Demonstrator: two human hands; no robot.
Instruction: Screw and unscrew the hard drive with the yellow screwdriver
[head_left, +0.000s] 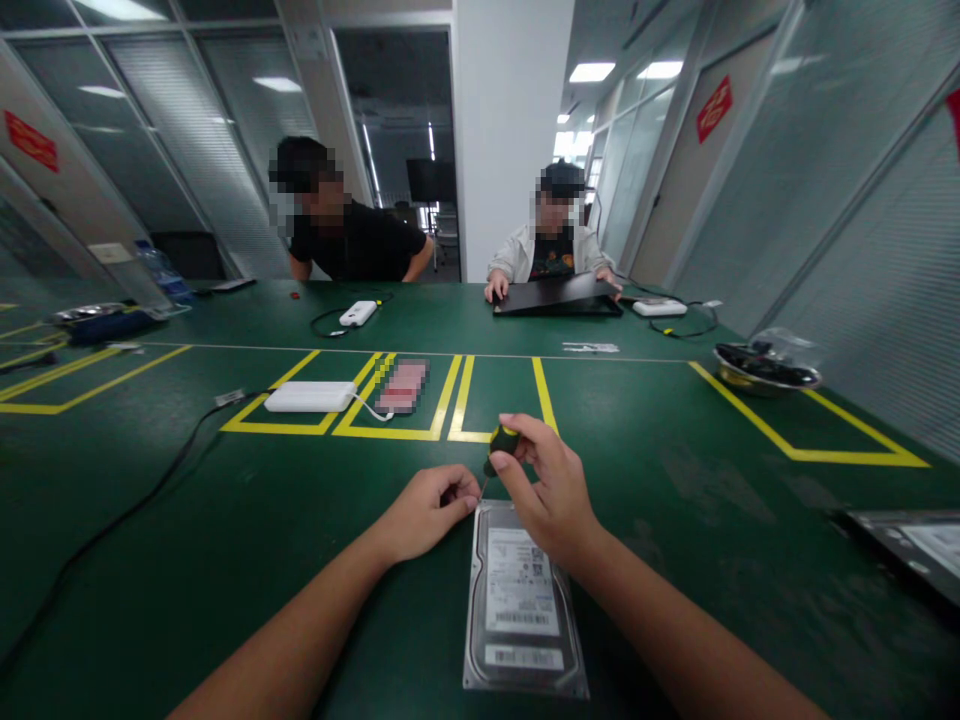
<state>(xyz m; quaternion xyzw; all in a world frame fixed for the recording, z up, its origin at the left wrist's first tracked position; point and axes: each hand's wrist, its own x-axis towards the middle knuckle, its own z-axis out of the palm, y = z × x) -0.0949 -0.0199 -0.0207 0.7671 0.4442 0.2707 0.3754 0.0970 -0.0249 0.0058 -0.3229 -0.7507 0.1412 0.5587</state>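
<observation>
A silver hard drive (521,600) with a white label lies flat on the green table, its long side pointing away from me. My right hand (551,485) grips a green-and-black screwdriver (504,440), whose thin shaft slants down to the drive's far left corner. Beside that corner, my left hand (431,510) has its thumb and forefinger pinched together near the screwdriver's tip. Whatever may be between those fingertips is too small to make out.
White power strips (311,397) with black cables and a phone (403,387) lie ahead. A bowl of parts (765,370) stands right, beyond another drive (911,545). Two people sit across the green table (225,550); one holds a black panel (555,293).
</observation>
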